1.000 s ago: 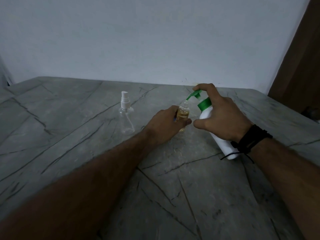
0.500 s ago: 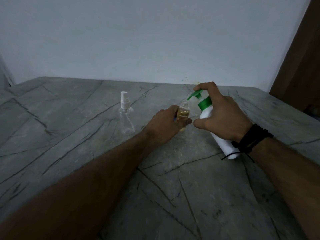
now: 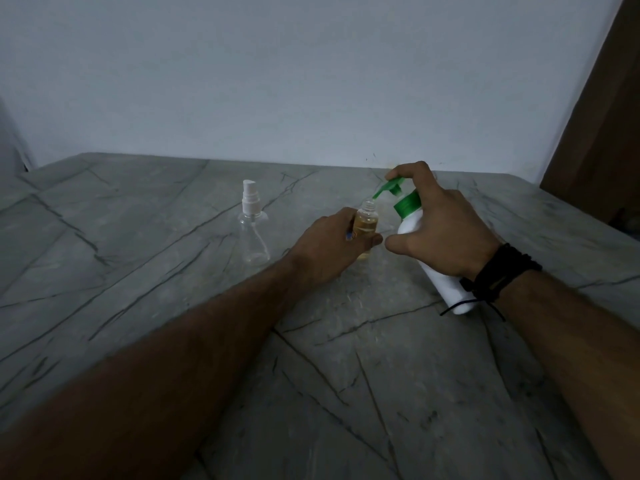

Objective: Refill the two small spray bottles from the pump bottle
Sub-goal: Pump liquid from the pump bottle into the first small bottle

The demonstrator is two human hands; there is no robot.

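At frame centre, an open small bottle [image 3: 365, 224] of amber liquid is gripped by the left hand [image 3: 332, 244]. The tilted pump bottle [image 3: 414, 226] is clasped by the right hand [image 3: 440, 223], spout over its mouth. A capped spray bottle [image 3: 253, 230] stands left on the bench [image 3: 138, 271].

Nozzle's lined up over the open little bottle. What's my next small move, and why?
Probably press the green pump head down again. Its spout tip sits right above the open small bottle, which the left hand steadies, and the amber liquid hasn't reached the neck. The right hand already grips the pump bottle, a finger on top. The capped spray bottle looks empty.
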